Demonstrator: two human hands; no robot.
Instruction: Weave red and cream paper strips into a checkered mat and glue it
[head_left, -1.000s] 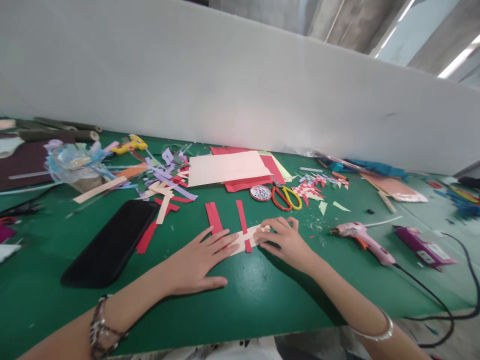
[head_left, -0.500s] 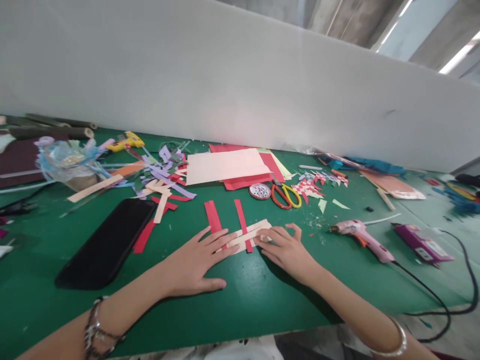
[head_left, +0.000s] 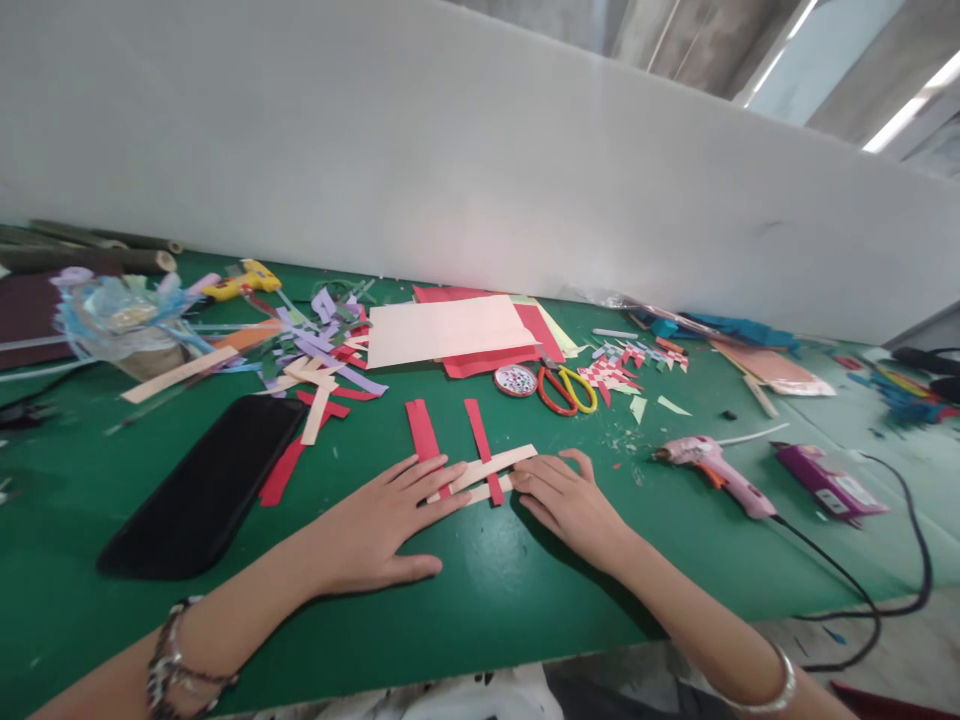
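Observation:
Cream paper strips (head_left: 509, 459) lie crosswise with two red paper strips, a wide red strip (head_left: 424, 432) and a narrow red strip (head_left: 477, 428), flat on the green table. My left hand (head_left: 379, 525) rests palm down with fingers stretched out, its fingertips on the left ends of the cream strips and the foot of the wide red strip. My right hand (head_left: 574, 505) has bent fingers closed at the right end of the lower cream strip (head_left: 487, 491). Its thumb's contact is hidden. The upper cream strip passes over the narrow red strip; the narrow red strip's lower end shows over the lower one.
A black phone-like slab (head_left: 206, 490) lies at left. Beyond the strips are paper sheets (head_left: 450, 332), a round tin of small pieces (head_left: 515, 380), and scissors (head_left: 576, 390). A pink glue gun (head_left: 716, 470), a purple box (head_left: 829, 483) and black cords (head_left: 847, 595) are at right; scraps (head_left: 322, 340) lie back left.
The gap between the two cream strips has widened toward the right, with my right fingers at the lower strip's end. My left hand stays spread on the strips. The view has shifted slightly.

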